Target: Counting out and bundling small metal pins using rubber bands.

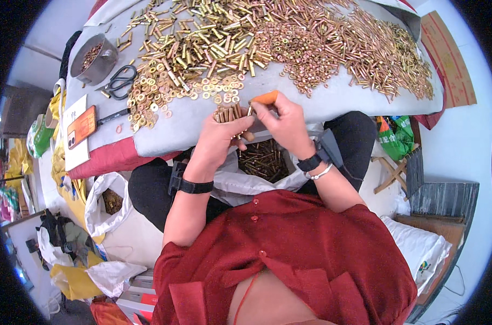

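By the sack (232,181), the left hand (220,135) clasps a bunch of rods (228,114) while the right hand (287,123) pinches a single rod (251,110).

Table (194,111): grey cover, red cloth (105,157) at near left corner
Floor (143,230): pale, smooth; dark patch lower left
Right side: white surface (476,146), wall or floor unclear
Cardboard (449,59): brown, flat, right of table
Stool (393,172): crossed wooden legs, dark seat, near green bag (399,141)
Cabinet (446,196): dark grey, lower right, white sack (416,244) beside it
Left edge: yellow bags (19,160), other clutter too blurred to name
Light: bright, soft shadows
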A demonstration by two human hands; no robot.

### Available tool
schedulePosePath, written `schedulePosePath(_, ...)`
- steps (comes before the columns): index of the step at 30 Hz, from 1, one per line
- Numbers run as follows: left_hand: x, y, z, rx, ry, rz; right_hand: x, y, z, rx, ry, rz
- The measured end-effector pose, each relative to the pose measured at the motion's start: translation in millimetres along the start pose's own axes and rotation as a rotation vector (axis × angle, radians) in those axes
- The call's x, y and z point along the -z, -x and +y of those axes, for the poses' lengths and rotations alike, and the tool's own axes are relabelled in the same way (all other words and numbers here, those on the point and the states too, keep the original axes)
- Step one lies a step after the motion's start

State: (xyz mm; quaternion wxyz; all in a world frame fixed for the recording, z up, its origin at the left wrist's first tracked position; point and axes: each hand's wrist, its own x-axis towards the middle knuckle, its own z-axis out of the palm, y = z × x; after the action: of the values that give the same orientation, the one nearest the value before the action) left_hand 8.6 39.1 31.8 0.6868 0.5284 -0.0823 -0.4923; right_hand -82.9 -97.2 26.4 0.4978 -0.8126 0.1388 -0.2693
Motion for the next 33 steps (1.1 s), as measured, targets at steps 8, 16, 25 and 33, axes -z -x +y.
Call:
schedulePosePath(8,-4.2,-4.0,-6.0,-0.026,0.117,-0.031,13.6,1.1,7.7,0.514,0.274,-0.004)
schedulePosePath(16,-9.9,-2.5,-3.8,-0.140,-0.025,0.188,43.7,-56.4,51.8,0.377,0.846,0.049)
schedulePosePath(25,-9.3,-3.9,-3.2,-0.161,-0.039,0.214,33.7,-49.2,43.8,0.283,0.718,-0.063)
schedulePosePath(33,-11.2,-4.5,-7.3,-0.200,-0.128,0.199,12.3,-10.3,2.1,-0.007,-0.042,-0.119)
